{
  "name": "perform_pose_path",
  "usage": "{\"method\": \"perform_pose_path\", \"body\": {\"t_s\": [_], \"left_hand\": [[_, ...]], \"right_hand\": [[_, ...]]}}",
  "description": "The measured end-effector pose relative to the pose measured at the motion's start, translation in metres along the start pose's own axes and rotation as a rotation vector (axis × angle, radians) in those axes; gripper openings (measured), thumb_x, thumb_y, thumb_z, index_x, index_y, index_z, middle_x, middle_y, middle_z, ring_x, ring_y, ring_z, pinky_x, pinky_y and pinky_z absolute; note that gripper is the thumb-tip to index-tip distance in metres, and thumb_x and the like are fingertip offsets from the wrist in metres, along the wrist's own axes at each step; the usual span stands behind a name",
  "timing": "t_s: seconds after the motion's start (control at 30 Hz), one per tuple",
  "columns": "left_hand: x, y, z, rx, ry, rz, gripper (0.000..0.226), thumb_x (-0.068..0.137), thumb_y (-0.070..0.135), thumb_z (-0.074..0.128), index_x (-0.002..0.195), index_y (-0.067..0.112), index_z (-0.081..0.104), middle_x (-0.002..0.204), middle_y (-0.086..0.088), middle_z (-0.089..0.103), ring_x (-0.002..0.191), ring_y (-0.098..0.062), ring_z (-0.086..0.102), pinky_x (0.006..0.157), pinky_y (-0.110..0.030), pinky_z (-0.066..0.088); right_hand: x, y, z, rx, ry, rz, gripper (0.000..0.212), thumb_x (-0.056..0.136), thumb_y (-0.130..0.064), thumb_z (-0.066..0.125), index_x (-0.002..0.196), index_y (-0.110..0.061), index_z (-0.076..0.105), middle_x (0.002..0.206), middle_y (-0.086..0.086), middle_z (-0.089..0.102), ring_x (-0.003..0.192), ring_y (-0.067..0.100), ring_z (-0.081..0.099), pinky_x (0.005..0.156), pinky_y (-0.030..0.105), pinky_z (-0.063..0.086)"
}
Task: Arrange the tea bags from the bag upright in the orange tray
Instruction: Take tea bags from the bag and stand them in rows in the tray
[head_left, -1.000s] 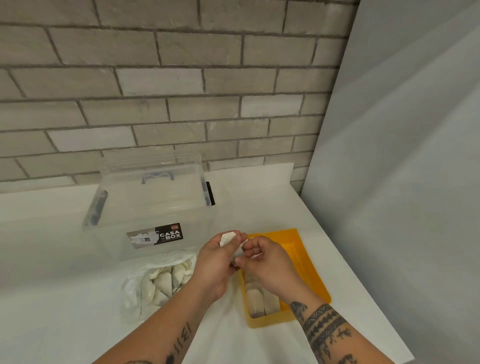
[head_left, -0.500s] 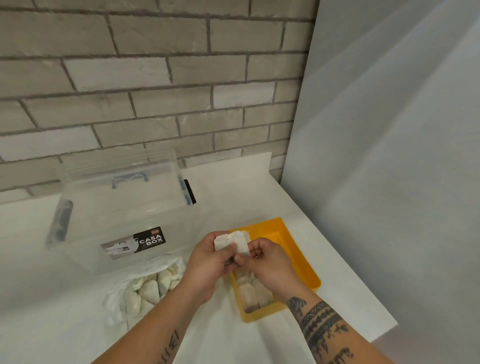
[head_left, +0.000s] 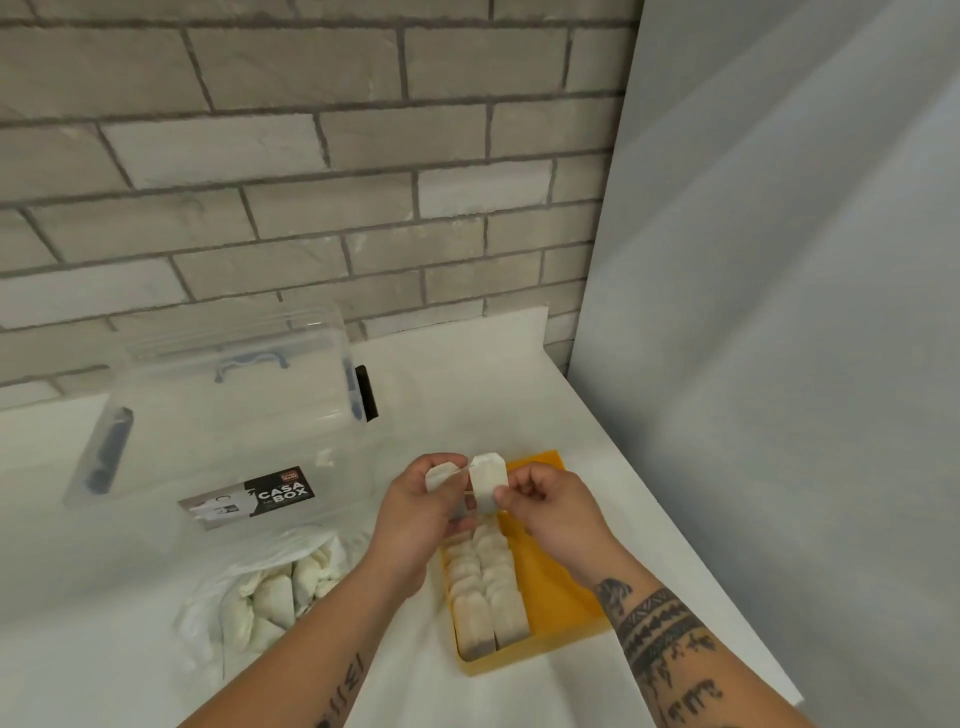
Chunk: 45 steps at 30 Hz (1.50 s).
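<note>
The orange tray (head_left: 558, 587) lies on the white counter, with two rows of white tea bags (head_left: 485, 587) standing upright along its left side. Above the tray's far end my right hand (head_left: 550, 512) pinches one white tea bag (head_left: 489, 486) by its right edge. My left hand (head_left: 423, 512) grips a second tea bag (head_left: 439, 475) just left of it. A clear plastic bag (head_left: 270, 592) holding several tea bags lies to the left of the tray.
A clear lidded storage box (head_left: 223, 431) labelled CASA BOX stands behind the plastic bag. A brick wall runs along the back and a grey panel (head_left: 779, 364) closes the right side. The counter's edge (head_left: 748, 639) runs diagonally right of the tray.
The two tea bags held together have been pulled apart, one in each hand. The camera has turned, so the tray shows more of its rows.
</note>
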<state>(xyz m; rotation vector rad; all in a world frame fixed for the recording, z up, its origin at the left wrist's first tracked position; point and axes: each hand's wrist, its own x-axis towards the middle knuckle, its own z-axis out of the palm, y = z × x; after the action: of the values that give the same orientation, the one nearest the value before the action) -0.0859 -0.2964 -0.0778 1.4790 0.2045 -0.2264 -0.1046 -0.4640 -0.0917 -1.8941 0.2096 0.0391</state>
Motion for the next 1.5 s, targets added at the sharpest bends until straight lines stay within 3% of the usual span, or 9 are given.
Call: {"method": "perform_pose_path", "body": {"t_s": [0.13, 0.23, 0.3, 0.5, 0.67, 0.93, 1.2, 1.43, 1.5], "left_hand": [[0.008, -0.005, -0.003, 0.167, 0.154, 0.080, 0.023, 0.100, 0.014, 0.053, 0.102, 0.030, 0.070, 0.086, -0.001, 0.070, 0.074, -0.016, 0.064, 0.063, -0.031, 0.055], [0.014, -0.013, -0.009, 0.335, 0.341, 0.182, 0.013, 0.096, 0.024, 0.060, 0.096, 0.034, 0.068, 0.082, 0.007, 0.066, 0.078, -0.014, 0.063, 0.073, -0.028, 0.055], [0.014, -0.016, -0.009, 0.470, 0.403, 0.196, 0.006, 0.094, 0.029, 0.067, 0.100, 0.028, 0.066, 0.077, 0.005, 0.064, 0.074, -0.010, 0.062, 0.065, -0.016, 0.044], [0.013, -0.034, -0.011, 0.747, 0.349, 0.078, 0.031, 0.093, 0.025, 0.068, 0.123, 0.017, 0.062, 0.080, 0.007, 0.058, 0.073, -0.008, 0.055, 0.064, -0.026, 0.039], [0.010, -0.039, -0.009, 0.777, 0.331, 0.026, 0.033, 0.098, 0.022, 0.060, 0.130, 0.017, 0.060, 0.088, 0.006, 0.060, 0.084, -0.015, 0.054, 0.076, -0.025, 0.038], [0.008, -0.038, -0.009, 0.773, 0.317, 0.009, 0.034, 0.099, 0.024, 0.059, 0.133, 0.020, 0.059, 0.122, -0.007, 0.070, 0.107, -0.023, 0.065, 0.081, -0.024, 0.041], [0.010, -0.038, -0.010, 0.771, 0.300, 0.003, 0.034, 0.099, 0.025, 0.059, 0.132, 0.021, 0.058, 0.122, -0.007, 0.070, 0.092, -0.016, 0.060, 0.079, -0.026, 0.045], [0.013, -0.035, -0.010, 0.716, 0.313, 0.022, 0.036, 0.097, 0.023, 0.063, 0.132, 0.017, 0.058, 0.088, 0.008, 0.063, 0.083, -0.015, 0.062, 0.076, -0.029, 0.049], [0.013, -0.029, -0.008, 0.664, 0.357, 0.056, 0.035, 0.098, 0.026, 0.061, 0.131, 0.015, 0.057, 0.090, 0.009, 0.062, 0.090, -0.019, 0.063, 0.080, -0.029, 0.047]], "right_hand": [[0.011, 0.011, -0.013, -0.002, 0.057, 0.023, 0.008, 0.091, -0.029, 0.071, 0.087, -0.022, 0.070, 0.086, -0.004, 0.069, 0.074, 0.011, 0.061, 0.072, 0.034, 0.055], [0.018, 0.021, -0.015, -0.041, 0.098, 0.016, 0.007, 0.093, -0.025, 0.068, 0.087, -0.022, 0.067, 0.084, -0.004, 0.069, 0.073, 0.013, 0.062, 0.068, 0.030, 0.054], [0.021, 0.026, -0.011, -0.084, 0.104, 0.018, 0.010, 0.095, -0.023, 0.064, 0.085, -0.022, 0.065, 0.080, -0.002, 0.069, 0.072, 0.015, 0.063, 0.064, 0.026, 0.051], [0.028, 0.036, 0.006, -0.252, 0.105, 0.073, 0.004, 0.098, -0.022, 0.060, 0.097, -0.025, 0.063, 0.095, -0.005, 0.066, 0.080, 0.009, 0.061, 0.061, 0.022, 0.045], [0.036, 0.037, 0.014, -0.366, 0.079, 0.116, 0.013, 0.099, -0.019, 0.059, 0.109, -0.016, 0.066, 0.107, 0.003, 0.068, 0.083, 0.012, 0.055, 0.056, 0.018, 0.037], [0.044, 0.040, 0.016, -0.383, 0.035, 0.144, 0.017, 0.099, -0.020, 0.061, 0.113, -0.016, 0.069, 0.111, 0.002, 0.070, 0.095, 0.016, 0.062, 0.076, 0.023, 0.043], [0.047, 0.044, 0.021, -0.316, 0.066, 0.115, 0.008, 0.098, -0.018, 0.062, 0.104, -0.020, 0.067, 0.095, -0.006, 0.066, 0.080, 0.007, 0.057, 0.056, 0.013, 0.037], [0.047, 0.042, 0.020, -0.299, 0.071, 0.131, 0.010, 0.098, -0.023, 0.062, 0.108, -0.021, 0.065, 0.104, -0.003, 0.069, 0.085, 0.011, 0.059, 0.064, 0.020, 0.042], [0.043, 0.037, 0.017, -0.289, 0.078, 0.115, 0.014, 0.098, -0.023, 0.062, 0.112, -0.020, 0.062, 0.101, -0.007, 0.063, 0.087, 0.011, 0.057, 0.072, 0.021, 0.043]]}}
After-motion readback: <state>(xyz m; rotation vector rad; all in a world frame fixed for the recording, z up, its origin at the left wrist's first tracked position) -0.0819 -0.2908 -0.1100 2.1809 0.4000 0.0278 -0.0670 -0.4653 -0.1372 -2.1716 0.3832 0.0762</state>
